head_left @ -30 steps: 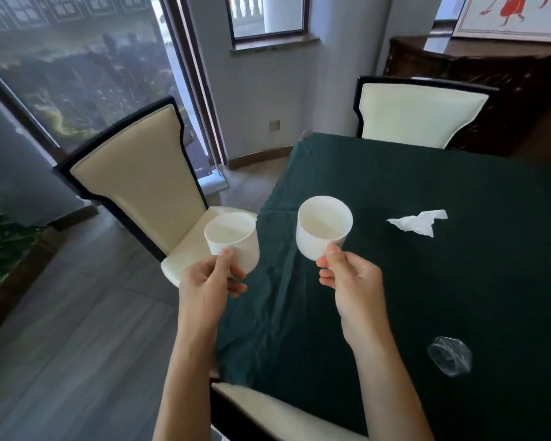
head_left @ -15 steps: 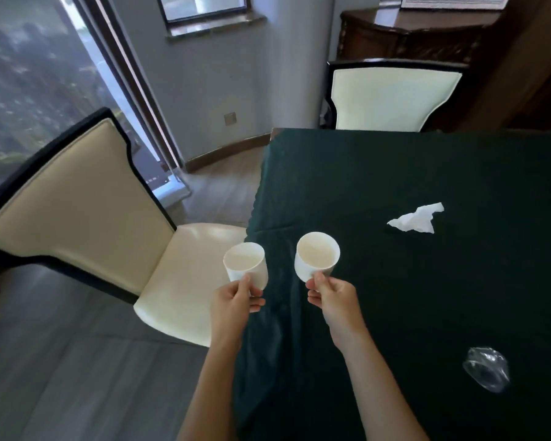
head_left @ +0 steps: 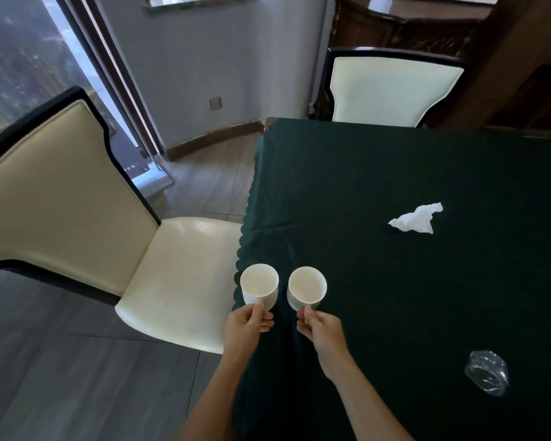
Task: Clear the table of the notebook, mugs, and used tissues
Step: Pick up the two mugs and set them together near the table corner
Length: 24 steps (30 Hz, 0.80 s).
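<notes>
Over the table's near-left corner, two white mugs held side by side, apart, both upright and empty-looking. Left mug [head_left: 259,288] in the left hand [head_left: 247,326], fingers closed around its lower wall or handle; it hangs past the table edge, over the gap toward the chair seat [head_left: 185,281]. Right mug [head_left: 307,288] in the right hand [head_left: 320,326], fingers pinched on its near side, above the green tablecloth [head_left: 379,297].

Step in hand, by my reading: mugs lifted clear, carry-off under way. Next move calls for keeping both level while turning away to wherever they go; no drop-off spot in view.

Outward: crumpled tissue [head_left: 415,219] lies mid-table, well apart. Clear plastic wrap [head_left: 487,372] near the right edge. No notebook visible.
</notes>
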### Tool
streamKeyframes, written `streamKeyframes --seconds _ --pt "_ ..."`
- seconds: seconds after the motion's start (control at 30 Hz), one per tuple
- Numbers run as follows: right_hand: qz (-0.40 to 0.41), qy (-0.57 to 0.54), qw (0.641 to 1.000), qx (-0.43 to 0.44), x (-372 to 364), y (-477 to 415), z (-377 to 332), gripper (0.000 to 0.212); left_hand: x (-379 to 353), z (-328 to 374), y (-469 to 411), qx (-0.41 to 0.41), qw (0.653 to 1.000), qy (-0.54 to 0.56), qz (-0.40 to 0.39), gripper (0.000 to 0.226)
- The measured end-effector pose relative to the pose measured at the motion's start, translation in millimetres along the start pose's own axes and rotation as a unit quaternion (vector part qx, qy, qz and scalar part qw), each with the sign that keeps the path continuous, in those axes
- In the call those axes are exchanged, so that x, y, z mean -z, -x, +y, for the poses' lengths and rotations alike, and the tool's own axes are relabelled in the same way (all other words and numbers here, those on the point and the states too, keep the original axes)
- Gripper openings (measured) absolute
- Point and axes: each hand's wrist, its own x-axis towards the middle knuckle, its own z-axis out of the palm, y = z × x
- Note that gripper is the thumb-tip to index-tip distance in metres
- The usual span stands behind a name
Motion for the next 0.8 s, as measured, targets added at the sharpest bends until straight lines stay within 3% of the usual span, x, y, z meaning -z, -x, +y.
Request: streamKeyframes --seconds 0.43,0.8 --pt "0.002 0.001 1.0 0.0 -4 2 16 0.025 2 -26 14 0.018 0.999 -0.032 0.004 0.026" --pt "-0.016 0.088 0.996 0.006 9 8 12 0.029 1 -20 21 -0.019 0.989 -0.134 0.054 0.047"
